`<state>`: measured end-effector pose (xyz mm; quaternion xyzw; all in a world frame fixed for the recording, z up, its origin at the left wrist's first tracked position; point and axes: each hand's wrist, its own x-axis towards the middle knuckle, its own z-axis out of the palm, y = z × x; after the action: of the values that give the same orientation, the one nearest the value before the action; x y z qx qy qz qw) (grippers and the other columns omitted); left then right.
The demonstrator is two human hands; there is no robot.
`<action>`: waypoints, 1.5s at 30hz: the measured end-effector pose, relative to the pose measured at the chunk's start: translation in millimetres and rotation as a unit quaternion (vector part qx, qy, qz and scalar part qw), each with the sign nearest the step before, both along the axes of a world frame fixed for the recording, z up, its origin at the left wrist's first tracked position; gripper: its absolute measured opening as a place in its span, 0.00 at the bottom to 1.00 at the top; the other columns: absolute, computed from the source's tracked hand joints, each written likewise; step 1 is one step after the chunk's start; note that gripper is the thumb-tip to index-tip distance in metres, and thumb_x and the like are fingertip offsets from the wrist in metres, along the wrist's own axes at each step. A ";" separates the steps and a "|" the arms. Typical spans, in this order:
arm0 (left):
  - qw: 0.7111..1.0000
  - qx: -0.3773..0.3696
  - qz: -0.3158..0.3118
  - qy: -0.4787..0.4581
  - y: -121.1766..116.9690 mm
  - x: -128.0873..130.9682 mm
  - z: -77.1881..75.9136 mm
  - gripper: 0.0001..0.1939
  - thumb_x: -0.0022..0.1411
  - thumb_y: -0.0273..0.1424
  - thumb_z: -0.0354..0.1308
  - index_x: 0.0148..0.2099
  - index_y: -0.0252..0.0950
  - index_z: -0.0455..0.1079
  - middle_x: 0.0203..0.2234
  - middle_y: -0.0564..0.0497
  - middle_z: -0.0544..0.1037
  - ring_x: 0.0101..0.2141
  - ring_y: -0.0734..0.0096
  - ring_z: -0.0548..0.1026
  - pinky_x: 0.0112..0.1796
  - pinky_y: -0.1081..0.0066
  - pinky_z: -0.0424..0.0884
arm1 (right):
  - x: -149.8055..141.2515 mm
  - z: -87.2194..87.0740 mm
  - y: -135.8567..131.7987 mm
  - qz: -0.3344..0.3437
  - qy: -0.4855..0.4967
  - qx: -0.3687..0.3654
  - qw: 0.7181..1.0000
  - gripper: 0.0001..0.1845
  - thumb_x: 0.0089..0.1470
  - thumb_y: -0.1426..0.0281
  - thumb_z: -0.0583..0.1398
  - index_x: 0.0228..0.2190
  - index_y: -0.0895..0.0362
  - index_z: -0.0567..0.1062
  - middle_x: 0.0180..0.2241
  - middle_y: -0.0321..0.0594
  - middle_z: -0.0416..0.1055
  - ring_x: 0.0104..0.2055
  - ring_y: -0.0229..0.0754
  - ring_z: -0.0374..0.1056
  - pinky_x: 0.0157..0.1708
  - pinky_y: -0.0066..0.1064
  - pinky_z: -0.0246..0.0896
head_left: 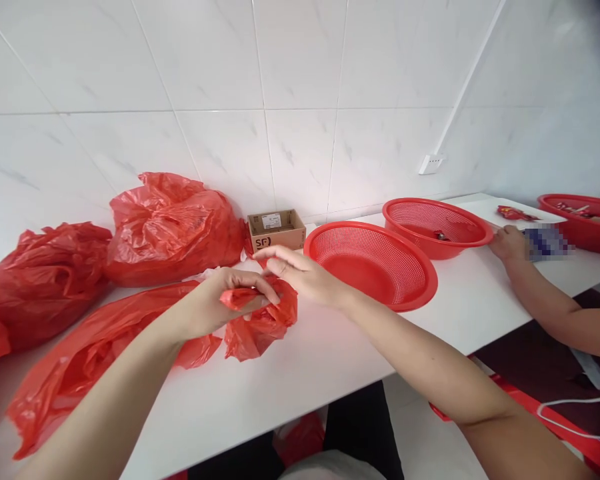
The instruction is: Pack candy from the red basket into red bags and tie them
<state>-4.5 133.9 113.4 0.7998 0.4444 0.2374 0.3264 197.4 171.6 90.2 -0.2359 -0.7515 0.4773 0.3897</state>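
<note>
A small red plastic bag (260, 335), crumpled and gathered at its top, is between my two hands just above the white table. My left hand (220, 300) has its fingers closed around the bag's bunched mouth, with a tail of red plastic sticking out. My right hand (300, 275) is at the top of the same bag from the other side, its fingers pinched together near a bit of red plastic. What the bag contains is hidden. Beneath my left forearm lies a long, loose red plastic bag (90, 347).
Full red bags (175, 233) line the wall at left. A small open carton (277, 233) stands behind my hands. Right of it are a red colander basket (370, 267) and a second basket (437, 227) with small items. A co-worker's hand (509, 244) rests farther right.
</note>
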 end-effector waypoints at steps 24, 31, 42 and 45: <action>0.953 0.277 0.058 0.110 -58.9 -18.6 -65.2 0.10 0.67 0.31 0.52 0.37 0.41 0.75 0.65 0.52 0.64 0.62 0.49 0.58 0.54 0.53 0.66 | 15.0 -18.8 70.4 -0.167 -0.277 0.086 0.942 0.15 0.60 0.67 0.57 0.22 0.57 0.73 0.31 0.39 0.77 0.35 0.40 0.69 0.35 0.31 0.57; 0.899 -0.093 0.155 -0.400 -26.2 4.4 -55.9 0.20 0.67 0.46 0.51 0.45 0.41 0.78 0.46 0.45 0.80 0.54 0.55 0.72 0.55 0.57 0.66 | -8.5 -9.0 45.4 -0.113 -0.172 0.129 0.970 0.17 0.64 0.60 0.51 0.30 0.55 0.73 0.31 0.35 0.72 0.34 0.37 0.66 0.36 0.29 0.58; 0.896 -0.168 0.162 -0.379 1.4 22.9 -69.7 0.18 0.53 0.40 0.69 0.42 0.35 0.74 0.35 0.49 0.81 0.39 0.62 0.78 0.44 0.63 0.71 | -18.3 -11.9 22.0 0.024 -0.101 0.145 0.984 0.12 0.63 0.62 0.56 0.32 0.55 0.74 0.50 0.42 0.68 0.55 0.41 0.64 0.51 0.35 0.60; 0.900 -0.144 0.176 -0.373 3.5 24.8 -73.0 0.19 0.53 0.43 0.67 0.42 0.36 0.72 0.30 0.53 0.78 0.34 0.65 0.76 0.39 0.66 0.70 | -18.5 -15.5 23.0 0.024 -0.096 0.139 0.985 0.11 0.64 0.63 0.56 0.33 0.54 0.75 0.48 0.40 0.70 0.54 0.40 0.64 0.54 0.36 0.58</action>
<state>20.4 137.5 40.4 0.5061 0.4528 0.5051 0.5327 178.8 194.6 74.7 -0.2054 -0.8500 0.3525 0.3333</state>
